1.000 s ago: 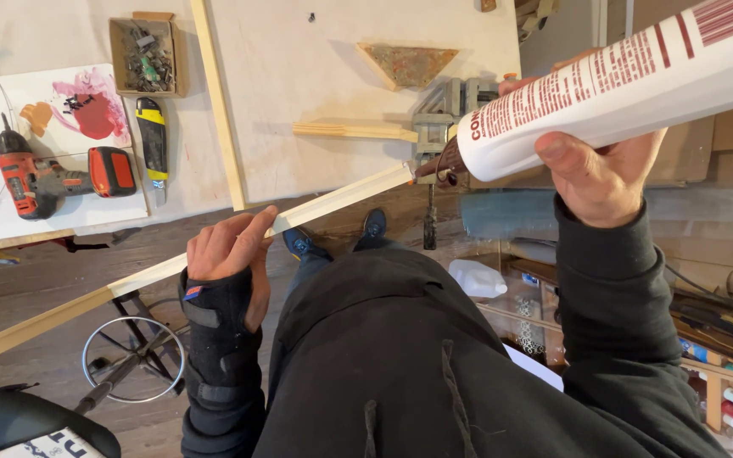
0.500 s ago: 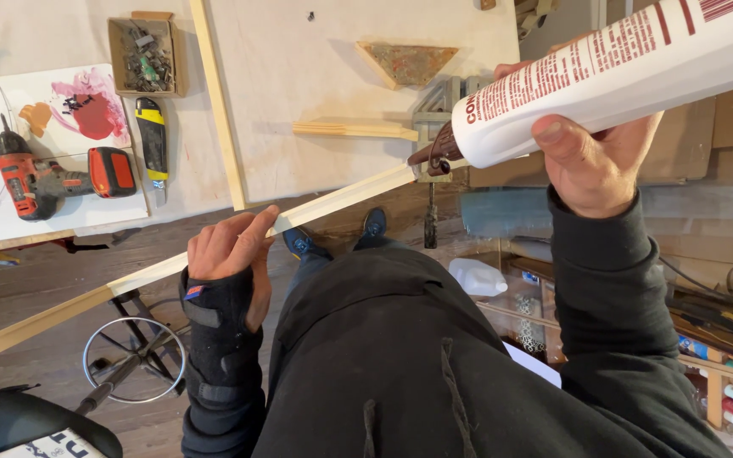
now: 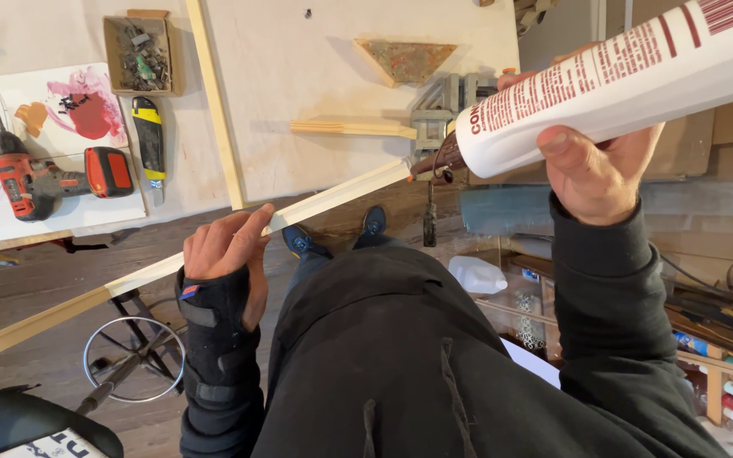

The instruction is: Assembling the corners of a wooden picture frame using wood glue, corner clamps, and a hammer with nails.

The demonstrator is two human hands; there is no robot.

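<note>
Since a second ago the white adhesive tube [image 3: 629,80] has swung its dark nozzle in toward the end of the long wooden strip [image 3: 214,250], where it now sits right at the strip's tip; the strip itself has hardly shifted.

The right hand [image 3: 595,170] is closed around the tube's body, thumb across the front, holding it tilted with the nozzle pointing down and left. The left hand [image 3: 226,250], in a black wrist brace, is clasped over the strip partway along its length, fingers curled over the top edge. The strip runs diagonally from the lower left up toward the nozzle, above the person's dark-clothed lap and blue shoes.

Beyond it lies the pale table [image 3: 316,76], carrying a second thin wooden strip [image 3: 214,102] lying upright in view, a triangular wooden piece [image 3: 406,58], a grey corner clamp [image 3: 443,110], a small box of screws [image 3: 140,55], a yellow-and-black utility knife [image 3: 150,140] and a red cordless drill [image 3: 44,178]. A stool's metal ring [image 3: 133,360] shows below on the floor.
</note>
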